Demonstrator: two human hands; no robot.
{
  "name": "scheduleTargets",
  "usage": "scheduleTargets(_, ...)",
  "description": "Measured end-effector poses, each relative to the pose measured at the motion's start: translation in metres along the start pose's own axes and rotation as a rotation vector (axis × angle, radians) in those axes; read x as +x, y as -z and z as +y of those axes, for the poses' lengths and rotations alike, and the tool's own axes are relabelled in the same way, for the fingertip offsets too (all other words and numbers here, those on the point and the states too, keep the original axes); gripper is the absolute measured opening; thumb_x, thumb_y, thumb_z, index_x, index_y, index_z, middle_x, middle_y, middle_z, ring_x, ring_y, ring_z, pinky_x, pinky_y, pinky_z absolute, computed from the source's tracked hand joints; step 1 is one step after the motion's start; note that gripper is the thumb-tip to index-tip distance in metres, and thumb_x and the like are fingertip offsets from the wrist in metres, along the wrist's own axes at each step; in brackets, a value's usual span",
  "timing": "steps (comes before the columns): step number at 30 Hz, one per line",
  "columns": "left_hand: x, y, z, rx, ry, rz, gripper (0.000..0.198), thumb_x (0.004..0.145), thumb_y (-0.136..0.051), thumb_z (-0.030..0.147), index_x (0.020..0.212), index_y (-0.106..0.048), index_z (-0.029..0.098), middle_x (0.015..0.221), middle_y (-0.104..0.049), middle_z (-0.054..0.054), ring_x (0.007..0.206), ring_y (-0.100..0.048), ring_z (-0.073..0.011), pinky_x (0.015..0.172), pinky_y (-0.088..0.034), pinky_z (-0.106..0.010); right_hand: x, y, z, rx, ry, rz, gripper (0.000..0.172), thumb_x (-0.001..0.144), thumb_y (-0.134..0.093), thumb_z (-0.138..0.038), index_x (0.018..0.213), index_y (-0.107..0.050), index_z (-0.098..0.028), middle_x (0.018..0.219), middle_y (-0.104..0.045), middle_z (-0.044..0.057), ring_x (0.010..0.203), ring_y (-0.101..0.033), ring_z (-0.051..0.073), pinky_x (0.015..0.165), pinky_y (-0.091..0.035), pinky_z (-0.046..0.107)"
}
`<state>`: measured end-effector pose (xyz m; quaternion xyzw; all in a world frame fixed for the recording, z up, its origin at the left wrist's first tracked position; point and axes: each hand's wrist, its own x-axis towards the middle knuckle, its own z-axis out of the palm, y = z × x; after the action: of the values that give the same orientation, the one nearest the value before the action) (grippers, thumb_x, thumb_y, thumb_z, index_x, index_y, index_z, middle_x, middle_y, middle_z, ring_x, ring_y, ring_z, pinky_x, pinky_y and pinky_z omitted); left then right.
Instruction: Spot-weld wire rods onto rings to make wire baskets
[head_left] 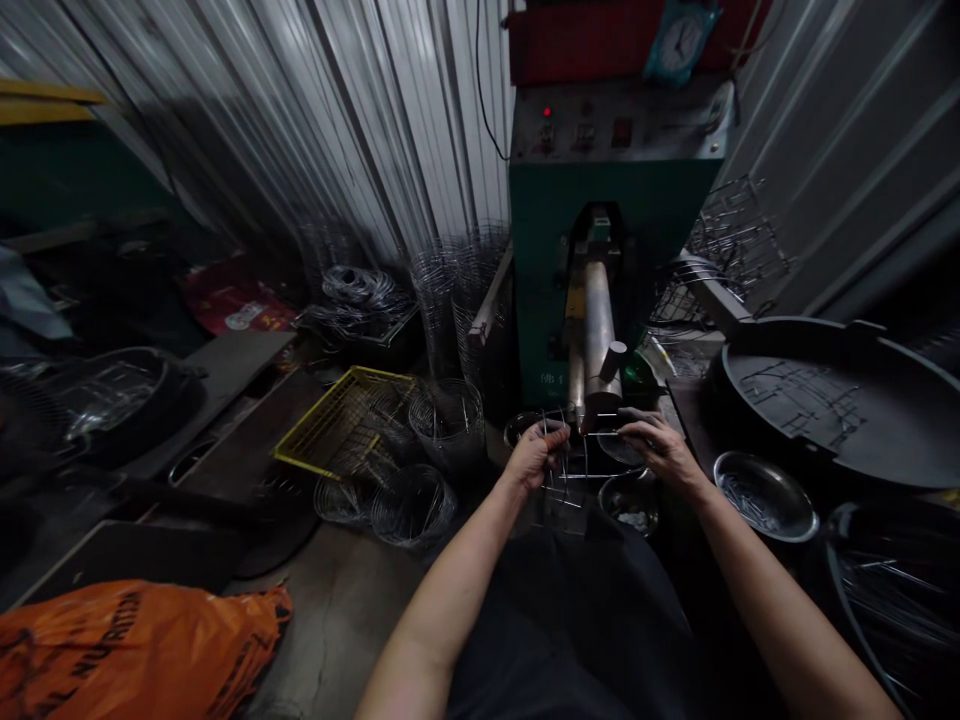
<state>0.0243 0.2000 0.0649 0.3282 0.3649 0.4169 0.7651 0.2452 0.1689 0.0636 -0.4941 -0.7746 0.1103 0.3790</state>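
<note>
Just below the tip of a green machine's metal arm [600,325], both hands are raised in front of the body. My left hand [536,455] is closed on a small bent wire frame [562,490], its fingers near the lower electrode. My right hand [654,440] pinches a thin metal rod [600,434] that reaches left to the electrode tip. Another short rod end shows just above it. Whether rod and frame touch is too small to tell. A metal bowl [630,503] with small pale pieces sits below my right hand.
The green machine [547,260] stands ahead. Wire mesh cylinders [448,425] and a yellow basket [341,470] are at the left. At the right are a round black tray [892,450], a steel bowl [780,528] and a bin of rods [900,600]. An orange bag [142,640] lies lower left.
</note>
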Motion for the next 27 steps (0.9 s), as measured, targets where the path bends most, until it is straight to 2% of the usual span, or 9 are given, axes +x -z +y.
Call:
scheduleTargets(12,0.003,0.003,-0.002,-0.021,-0.002,-0.049,0.033,0.053,-0.073,0.031,0.070,-0.050,0.014,0.047,-0.048,0.005,0.032,-0.033,-0.0010,0.032,-0.017,-0.014,0.001,-0.003,-0.011,-0.028,0.016,0.059,0.013,0.081,-0.048,-0.024,0.085,-0.060,-0.025,0.106,-0.058,0.005,0.099,-0.049,0.020,0.082,-0.043,0.038)
scheduleTargets(17,0.001,0.010,-0.007,0.034,-0.041,-0.105,0.032,0.057,-0.071,0.033,0.072,-0.050,0.014,0.049,-0.049,0.005,0.035,-0.037,-0.0017,0.033,-0.016,-0.013,-0.013,-0.006,-0.004,-0.179,-0.018,0.178,0.014,0.078,-0.051,-0.029,0.086,-0.061,-0.025,0.113,-0.054,0.006,0.106,-0.045,0.023,0.088,-0.038,0.043)
scheduleTargets(19,-0.008,0.021,-0.013,0.060,-0.059,-0.142,0.031,0.058,-0.070,0.032,0.074,-0.051,0.014,0.050,-0.051,0.004,0.035,-0.037,-0.0020,0.033,-0.017,-0.013,-0.028,-0.003,-0.002,-0.228,-0.064,0.194,0.016,0.075,-0.054,-0.034,0.086,-0.062,-0.025,0.117,-0.051,0.006,0.109,-0.042,0.026,0.089,-0.036,0.046)
scheduleTargets(22,-0.033,0.047,-0.027,0.022,-0.047,-0.159,0.031,0.059,-0.070,0.031,0.075,-0.049,0.015,0.050,-0.051,0.004,0.032,-0.031,-0.0003,0.033,-0.019,-0.013,-0.058,0.004,-0.012,-0.151,-0.136,0.085,0.021,0.071,-0.057,-0.041,0.080,-0.063,-0.024,0.116,-0.052,0.008,0.108,-0.045,0.028,0.088,-0.037,0.046)
scheduleTargets(25,-0.066,0.071,-0.039,-0.114,-0.006,-0.136,0.030,0.060,-0.070,0.029,0.075,-0.049,0.015,0.050,-0.048,0.006,0.031,-0.025,0.0017,0.034,-0.021,-0.012,-0.088,0.012,-0.039,0.100,-0.236,-0.071,0.024,0.067,-0.061,-0.044,0.079,-0.065,-0.023,0.111,-0.054,0.009,0.103,-0.049,0.027,0.084,-0.041,0.041)
scheduleTargets(27,-0.087,0.079,-0.043,-0.269,-0.005,-0.101,0.027,0.062,-0.069,0.029,0.075,-0.050,0.015,0.050,-0.043,0.007,0.032,-0.022,0.0025,0.033,-0.020,-0.011,-0.105,0.015,-0.063,0.380,-0.310,-0.068,0.033,0.067,-0.060,-0.049,0.091,-0.062,-0.026,0.112,-0.053,0.010,0.095,-0.054,0.026,0.079,-0.044,0.039)
